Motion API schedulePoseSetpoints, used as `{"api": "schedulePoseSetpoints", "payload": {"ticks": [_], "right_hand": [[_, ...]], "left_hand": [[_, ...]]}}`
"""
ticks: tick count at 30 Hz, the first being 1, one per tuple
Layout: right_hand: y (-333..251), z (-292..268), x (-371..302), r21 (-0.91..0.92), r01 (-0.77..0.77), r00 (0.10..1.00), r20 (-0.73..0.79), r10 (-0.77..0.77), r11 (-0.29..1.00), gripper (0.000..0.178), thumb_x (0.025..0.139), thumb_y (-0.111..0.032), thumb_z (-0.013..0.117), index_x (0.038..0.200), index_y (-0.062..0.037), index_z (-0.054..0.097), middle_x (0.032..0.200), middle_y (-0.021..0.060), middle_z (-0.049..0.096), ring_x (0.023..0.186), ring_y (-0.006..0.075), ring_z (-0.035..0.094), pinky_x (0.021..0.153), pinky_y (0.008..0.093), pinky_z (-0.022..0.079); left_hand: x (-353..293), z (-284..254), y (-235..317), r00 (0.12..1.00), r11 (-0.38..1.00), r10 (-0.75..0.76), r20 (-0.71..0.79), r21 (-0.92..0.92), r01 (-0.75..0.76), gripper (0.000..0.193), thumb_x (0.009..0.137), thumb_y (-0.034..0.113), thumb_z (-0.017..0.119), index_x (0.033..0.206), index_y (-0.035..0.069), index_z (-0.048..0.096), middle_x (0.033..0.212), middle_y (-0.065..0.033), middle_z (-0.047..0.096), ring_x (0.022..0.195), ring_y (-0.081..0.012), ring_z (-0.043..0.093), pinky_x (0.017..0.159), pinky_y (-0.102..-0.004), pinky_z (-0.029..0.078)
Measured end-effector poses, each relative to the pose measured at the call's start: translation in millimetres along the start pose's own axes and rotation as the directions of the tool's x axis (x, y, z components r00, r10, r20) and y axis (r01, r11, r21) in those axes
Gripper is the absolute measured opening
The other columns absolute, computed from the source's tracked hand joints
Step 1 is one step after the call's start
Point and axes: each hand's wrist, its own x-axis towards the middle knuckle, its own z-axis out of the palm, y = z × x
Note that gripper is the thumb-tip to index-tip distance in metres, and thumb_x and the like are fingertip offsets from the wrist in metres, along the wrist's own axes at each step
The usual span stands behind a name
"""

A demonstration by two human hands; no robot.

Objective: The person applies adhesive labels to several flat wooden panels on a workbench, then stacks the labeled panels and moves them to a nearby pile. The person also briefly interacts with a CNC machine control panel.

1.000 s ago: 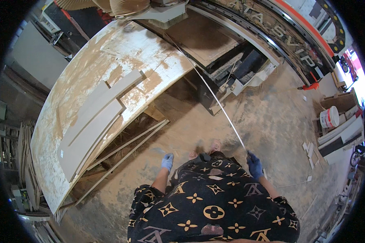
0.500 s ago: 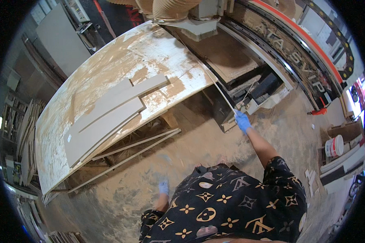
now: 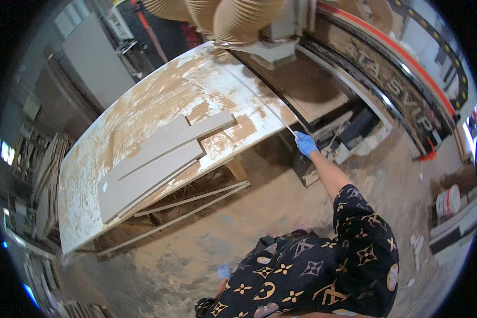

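Note:
My right hand [image 3: 305, 144], in a blue glove, is closed on the end of a long, thin pale rod [image 3: 287, 127]. The rod reaches away from me over the right end of a large dusty white table [image 3: 164, 79], beside a machine bed. My left hand [image 3: 224, 271], also gloved in blue, hangs low near my body, away from the table. Its fingers are too small and partly hidden to read. On the table lie flat grey-beige panels [image 3: 148, 169], some overlapping, with a small white label on one.
Ribbed dust hoses [image 3: 244, 21] hang above the far table end. A machine gantry [image 3: 397, 79] with a red edge runs along the right. Thin strips [image 3: 196, 209] jut out below the table's front edge. A white bucket [image 3: 448, 201] stands at the right on the sawdust-covered floor.
My right hand has moved left and slightly up with the rod, closer to the table's corner. My left hand hangs lower in view. The whole scene has shifted a little right and down.

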Motion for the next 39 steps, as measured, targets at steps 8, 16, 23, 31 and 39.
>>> {"api": "schedulePoseSetpoints", "payload": {"ticks": [8, 16, 23, 31, 39], "right_hand": [[152, -37, -255, -0.52, -0.127, 0.98, -0.198, 0.026, 0.844, 0.045, 0.078, -0.033, 0.054, 0.119, -0.0157, 0.052, 0.102, 0.0132, 0.061, 0.089, 0.0332, 0.059, 0.081, 0.0397, 0.047], [274, -104, -662, -0.561, -0.814, 0.512, -0.57, 0.642, 0.152, 0.007, 0.073, -0.021, 0.06, 0.077, -0.0173, 0.064, 0.084, 0.0078, 0.062, 0.085, 0.0261, 0.058, 0.069, 0.0401, 0.045], [260, -126, -932, -0.176, -0.918, -0.212, -0.538, 0.816, -0.355, 0.021, 0.077, -0.014, 0.054, 0.093, -0.0205, 0.066, 0.1, 0.0064, 0.063, 0.101, 0.0281, 0.055, 0.1, 0.0541, 0.026], [199, 19, -946, -0.632, -0.763, 0.273, -0.12, 0.955, 0.139, 0.015, 0.075, -0.019, 0.054, 0.069, -0.0088, 0.064, 0.064, 0.0094, 0.061, 0.061, 0.0235, 0.059, 0.06, 0.0403, 0.048], [275, -142, -786, 0.776, -0.541, -0.223, -0.504, 0.835, 0.324, 0.027, 0.08, -0.014, 0.051, 0.104, -0.0031, 0.052, 0.074, 0.0105, 0.055, 0.064, 0.0196, 0.053, 0.053, 0.0347, 0.043]], "left_hand": [[39, 28, 63, 0.96, 0.957, 0.022, 0.281, 0.273, -0.101, 0.017, 0.084, 0.03, 0.054, 0.082, 0.014, 0.051, 0.07, 0.0019, 0.05, 0.056, -0.0155, 0.046, 0.043, -0.0346, 0.036], [83, 116, 150, 0.879, 0.809, -0.092, 0.468, 0.549, -0.208, 0.019, 0.084, 0.035, 0.054, 0.084, 0.016, 0.05, 0.074, 0.0023, 0.052, 0.057, -0.0176, 0.049, 0.04, -0.0373, 0.036], [76, 249, 63, 0.028, -0.313, -0.166, 0.986, -0.026, -0.949, 0.027, 0.071, 0.027, 0.062, 0.089, 0.008, 0.052, 0.093, -0.0096, 0.053, 0.088, -0.0274, 0.05, 0.07, -0.0414, 0.041], [53, 341, -23, -0.128, -0.205, -0.484, 0.866, -0.254, -0.945, 0.03, 0.07, 0.023, 0.061, 0.092, 0.004, 0.053, 0.082, -0.0181, 0.052, 0.08, -0.0341, 0.05, 0.07, -0.0442, 0.041], [-48, 371, 2, -0.28, 0.149, -0.101, 0.955, -0.264, -0.953, 0.037, 0.08, 0.02, 0.058, 0.113, 0.004, 0.049, 0.076, -0.011, 0.053, 0.065, -0.0263, 0.051, 0.061, -0.0387, 0.045]]}}
